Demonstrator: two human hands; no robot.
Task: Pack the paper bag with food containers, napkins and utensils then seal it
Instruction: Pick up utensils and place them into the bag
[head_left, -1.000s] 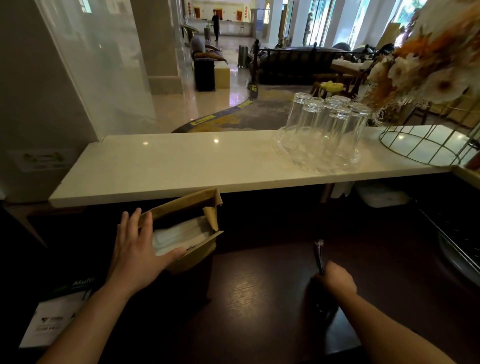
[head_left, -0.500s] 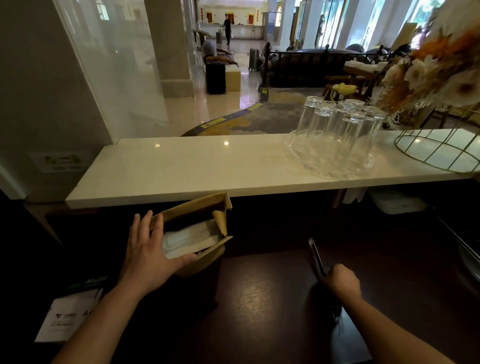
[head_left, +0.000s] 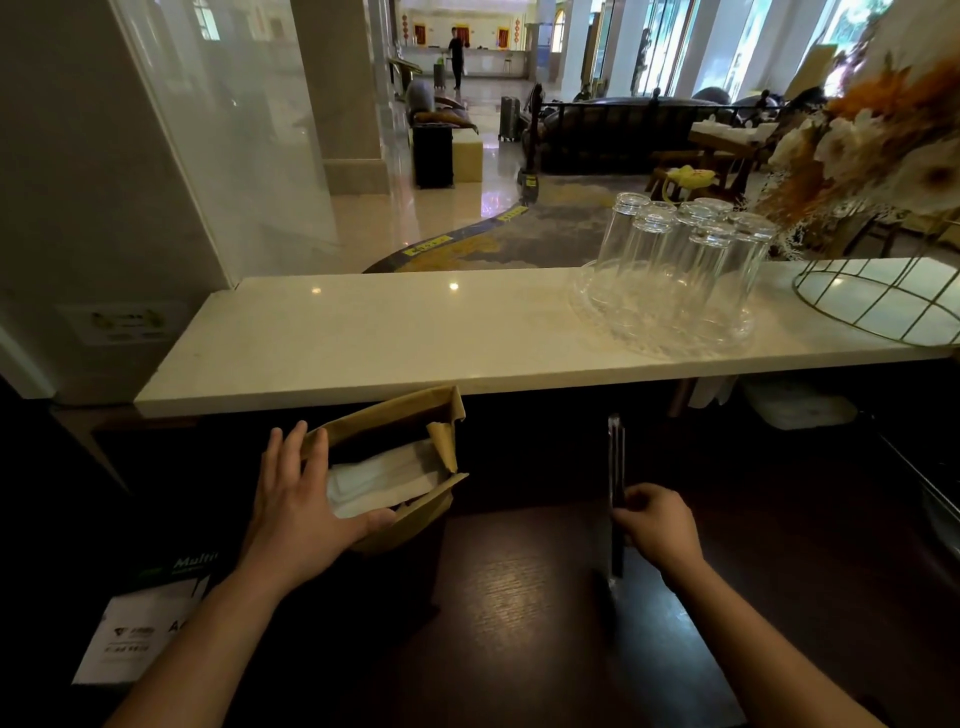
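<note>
**Paper bag (head_left: 395, 467) open on dark counter, utensils not yet in**

Stood upright on the dark wooden counter (head_left: 519, 597), just below the pale stone ledge (head_left: 415, 332), mouth open. Showed white napkins (head_left: 379, 480) inside; anything beneath them hidden. Braced at the near-left rim by the left hand (head_left: 301, 499), palm flat, fingers spread, thumb hooked on the near edge. Well apart to the right, found the right hand (head_left: 654, 525) closed around slim dark utensils (head_left: 616, 467), tips pointing up and away; too dark to count them.

Further out: 6 or so upturned glasses (head_left: 680, 260) on a clear tray (head_left: 660, 332) on the ledge, a wire basket (head_left: 883, 296) beside them, a printed box (head_left: 150, 618) near the left forearm.

Likely risks: bag tipped or rim crumpled if the bracing hand pressed sideways; paper wall pierced or napkins snagged if utensils went in tip-first at an angle; inner flap (head_left: 444, 441) folded across the opening, possibly catching them.
</note>
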